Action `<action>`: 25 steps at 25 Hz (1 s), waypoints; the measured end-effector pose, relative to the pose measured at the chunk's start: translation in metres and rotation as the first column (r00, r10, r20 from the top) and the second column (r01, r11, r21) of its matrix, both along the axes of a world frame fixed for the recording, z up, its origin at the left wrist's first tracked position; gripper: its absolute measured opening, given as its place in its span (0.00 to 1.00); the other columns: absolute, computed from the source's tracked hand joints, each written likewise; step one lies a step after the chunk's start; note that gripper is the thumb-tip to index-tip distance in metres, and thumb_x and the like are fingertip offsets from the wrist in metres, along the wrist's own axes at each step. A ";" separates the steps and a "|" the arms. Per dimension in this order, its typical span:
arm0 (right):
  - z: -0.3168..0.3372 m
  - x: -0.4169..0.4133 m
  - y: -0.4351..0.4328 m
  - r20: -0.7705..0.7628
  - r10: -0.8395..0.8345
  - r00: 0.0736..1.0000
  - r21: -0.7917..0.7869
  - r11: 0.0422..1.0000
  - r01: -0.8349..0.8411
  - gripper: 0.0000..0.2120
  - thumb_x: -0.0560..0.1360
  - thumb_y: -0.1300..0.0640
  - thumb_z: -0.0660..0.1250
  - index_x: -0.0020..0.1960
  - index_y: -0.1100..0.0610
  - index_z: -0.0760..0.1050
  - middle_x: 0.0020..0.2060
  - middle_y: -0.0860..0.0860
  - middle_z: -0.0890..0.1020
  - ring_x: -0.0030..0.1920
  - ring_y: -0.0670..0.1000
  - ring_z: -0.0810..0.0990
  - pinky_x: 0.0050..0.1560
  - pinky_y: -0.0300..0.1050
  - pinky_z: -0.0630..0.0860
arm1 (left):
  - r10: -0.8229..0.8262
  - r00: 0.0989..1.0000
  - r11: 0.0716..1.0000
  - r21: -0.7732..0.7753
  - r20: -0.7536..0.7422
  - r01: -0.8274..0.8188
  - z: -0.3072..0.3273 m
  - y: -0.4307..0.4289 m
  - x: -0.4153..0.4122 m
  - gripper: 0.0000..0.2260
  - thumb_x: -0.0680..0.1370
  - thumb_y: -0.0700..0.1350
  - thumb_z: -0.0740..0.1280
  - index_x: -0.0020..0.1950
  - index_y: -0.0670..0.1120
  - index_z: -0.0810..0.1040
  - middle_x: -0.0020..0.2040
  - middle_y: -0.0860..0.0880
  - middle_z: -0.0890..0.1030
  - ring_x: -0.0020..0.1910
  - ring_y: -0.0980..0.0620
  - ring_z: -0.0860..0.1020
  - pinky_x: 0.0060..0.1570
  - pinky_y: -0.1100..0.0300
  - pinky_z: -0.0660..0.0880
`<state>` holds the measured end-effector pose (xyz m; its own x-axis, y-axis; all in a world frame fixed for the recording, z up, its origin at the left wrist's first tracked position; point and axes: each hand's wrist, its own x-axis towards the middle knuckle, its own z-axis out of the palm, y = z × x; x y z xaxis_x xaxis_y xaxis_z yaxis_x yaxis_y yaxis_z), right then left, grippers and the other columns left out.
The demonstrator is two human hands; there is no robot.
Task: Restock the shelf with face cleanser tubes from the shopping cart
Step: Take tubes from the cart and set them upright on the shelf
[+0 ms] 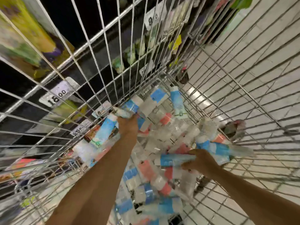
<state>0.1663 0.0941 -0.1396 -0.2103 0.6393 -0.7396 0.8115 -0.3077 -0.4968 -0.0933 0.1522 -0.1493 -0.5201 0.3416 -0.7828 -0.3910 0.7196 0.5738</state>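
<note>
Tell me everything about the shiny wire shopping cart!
The silver metal-wire shopping cart is a deep basket of crossed thin bars, seen from above and blurred. It stands on a pale tiled floor beside dark shelves. Blue, white and pink tubes lie heaped on its bottom. Both hands reach in: the left hand and right hand each grip blue ones.

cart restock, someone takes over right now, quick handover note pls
Left hand grips blue tubes at the far end of the cart.
Right hand grips a second blue bunch by the right wall.
The pile of blue and coral tubes in the cart is large.
The shelf lies left, beyond the wire.
Done: cannot tell; the view is blurred.
Left: lift both handfuls out, shelve them, repeat.
</note>
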 end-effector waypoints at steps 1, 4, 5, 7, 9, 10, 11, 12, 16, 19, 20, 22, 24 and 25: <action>0.004 -0.003 0.006 -0.037 -0.113 0.993 -0.066 0.992 0.111 0.12 0.60 0.58 0.81 0.36 0.51 0.78 0.25 0.44 0.79 0.26 0.39 0.77 0.27 0.30 0.71 | 0.026 0.999 0.998 0.057 0.036 -0.028 0.000 -0.007 -0.001 0.17 0.75 0.42 0.70 0.61 0.39 0.73 0.59 0.37 0.78 0.56 0.38 0.78 0.57 0.39 0.74; 0.025 -0.016 0.020 -0.109 -0.357 0.928 -0.160 0.928 0.338 0.15 0.58 0.61 0.81 0.41 0.63 0.81 0.37 0.57 0.85 0.38 0.53 0.84 0.40 0.44 0.81 | 0.023 0.965 0.988 0.140 0.263 -0.062 0.021 -0.026 -0.006 0.07 0.77 0.43 0.67 0.53 0.43 0.77 0.51 0.42 0.80 0.43 0.45 0.79 0.46 0.48 0.77; 0.035 -0.021 0.025 -0.151 -0.401 0.904 -0.182 0.910 0.373 0.16 0.57 0.61 0.81 0.42 0.63 0.82 0.39 0.58 0.85 0.40 0.56 0.84 0.42 0.46 0.82 | 0.003 0.952 0.989 0.139 0.305 -0.047 0.030 -0.030 -0.007 0.08 0.77 0.45 0.66 0.54 0.44 0.77 0.50 0.44 0.80 0.42 0.47 0.79 0.42 0.52 0.76; 0.060 -0.029 0.032 -0.288 -0.499 0.817 -0.244 0.863 0.441 0.13 0.55 0.60 0.79 0.37 0.60 0.83 0.40 0.59 0.85 0.42 0.57 0.84 0.43 0.47 0.82 | -0.021 0.921 0.991 0.131 0.390 -0.033 0.055 -0.036 -0.011 0.11 0.77 0.45 0.65 0.56 0.42 0.77 0.50 0.43 0.80 0.46 0.44 0.79 0.49 0.49 0.77; 0.092 -0.036 0.037 -0.463 -0.558 0.689 -0.336 0.830 0.446 0.07 0.59 0.63 0.76 0.38 0.60 0.83 0.40 0.60 0.85 0.41 0.58 0.84 0.39 0.44 0.82 | -0.078 0.886 0.988 0.155 0.458 0.007 0.088 -0.041 -0.015 0.15 0.78 0.44 0.62 0.60 0.37 0.76 0.54 0.38 0.79 0.50 0.40 0.77 0.60 0.42 0.70; 0.106 -0.038 0.039 -0.517 -0.600 0.611 -0.382 0.800 0.462 0.07 0.61 0.65 0.75 0.39 0.62 0.83 0.41 0.60 0.85 0.41 0.58 0.85 0.38 0.43 0.81 | -0.107 0.871 0.984 0.178 0.480 0.023 0.106 -0.044 -0.015 0.16 0.78 0.44 0.61 0.62 0.35 0.75 0.55 0.35 0.78 0.52 0.38 0.77 0.62 0.41 0.69; 0.121 -0.040 0.043 -0.545 -0.640 0.541 -0.417 0.767 0.488 0.07 0.62 0.65 0.75 0.40 0.63 0.82 0.41 0.59 0.85 0.41 0.57 0.85 0.39 0.42 0.81 | -0.131 0.858 0.978 0.205 0.497 0.030 0.123 -0.047 -0.017 0.16 0.78 0.43 0.60 0.61 0.35 0.75 0.55 0.34 0.78 0.51 0.38 0.78 0.60 0.41 0.71; 0.135 -0.042 0.047 -0.560 -0.665 0.494 -0.440 0.744 0.503 0.06 0.63 0.64 0.75 0.40 0.63 0.82 0.42 0.58 0.85 0.42 0.56 0.85 0.39 0.42 0.81 | -0.133 0.851 0.975 0.223 0.508 0.020 0.140 -0.050 -0.018 0.15 0.77 0.42 0.60 0.59 0.35 0.75 0.52 0.35 0.80 0.47 0.39 0.80 0.55 0.43 0.75; 0.199 -0.060 0.050 -0.621 -0.700 0.351 -0.522 0.704 0.482 0.06 0.73 0.58 0.67 0.44 0.61 0.79 0.37 0.56 0.83 0.43 0.55 0.81 0.44 0.45 0.80 | -0.167 0.857 0.960 0.279 0.487 0.028 0.206 -0.069 -0.023 0.12 0.75 0.39 0.60 0.53 0.35 0.76 0.41 0.38 0.82 0.34 0.44 0.82 0.35 0.51 0.80; 0.249 -0.077 0.043 -0.624 -0.755 0.203 -0.610 0.633 0.477 0.19 0.70 0.45 0.63 0.54 0.57 0.74 0.40 0.55 0.81 0.41 0.54 0.80 0.51 0.52 0.79 | -0.190 0.878 0.943 0.330 0.440 0.039 0.257 -0.085 -0.017 0.16 0.77 0.41 0.60 0.35 0.41 0.84 0.30 0.43 0.83 0.27 0.48 0.82 0.24 0.59 0.78; 0.266 -0.083 0.039 -0.630 -0.754 0.188 -0.616 0.632 0.471 0.20 0.70 0.43 0.63 0.55 0.57 0.73 0.41 0.54 0.80 0.40 0.54 0.79 0.49 0.53 0.77 | -0.196 0.885 0.934 0.356 0.423 0.037 0.275 -0.093 -0.014 0.15 0.75 0.43 0.63 0.32 0.44 0.84 0.29 0.45 0.83 0.25 0.50 0.81 0.23 0.62 0.76; 0.299 -0.092 0.026 -0.641 -0.740 0.205 -0.616 0.655 0.437 0.20 0.69 0.42 0.64 0.53 0.56 0.71 0.40 0.55 0.77 0.37 0.55 0.75 0.42 0.51 0.73 | -0.183 0.931 0.923 0.382 0.315 0.052 0.305 -0.112 -0.006 0.07 0.65 0.50 0.74 0.38 0.49 0.83 0.31 0.47 0.84 0.27 0.52 0.81 0.27 0.63 0.76; 0.328 -0.098 0.012 -0.625 -0.739 0.251 -0.622 0.666 0.411 0.18 0.72 0.45 0.64 0.53 0.58 0.70 0.40 0.54 0.74 0.36 0.54 0.73 0.38 0.49 0.72 | -0.184 0.966 0.919 0.379 0.181 0.105 0.327 -0.134 0.001 0.31 0.53 0.55 0.80 0.54 0.52 0.78 0.44 0.45 0.86 0.41 0.48 0.83 0.38 0.56 0.78; 0.340 -0.100 0.005 -0.618 -0.737 0.274 -0.616 0.670 0.415 0.14 0.75 0.48 0.62 0.52 0.59 0.71 0.38 0.54 0.74 0.35 0.53 0.74 0.36 0.48 0.74 | -0.166 0.977 0.918 0.383 0.135 0.103 0.333 -0.144 0.004 0.43 0.51 0.54 0.82 0.64 0.50 0.73 0.55 0.43 0.83 0.49 0.45 0.82 0.44 0.52 0.78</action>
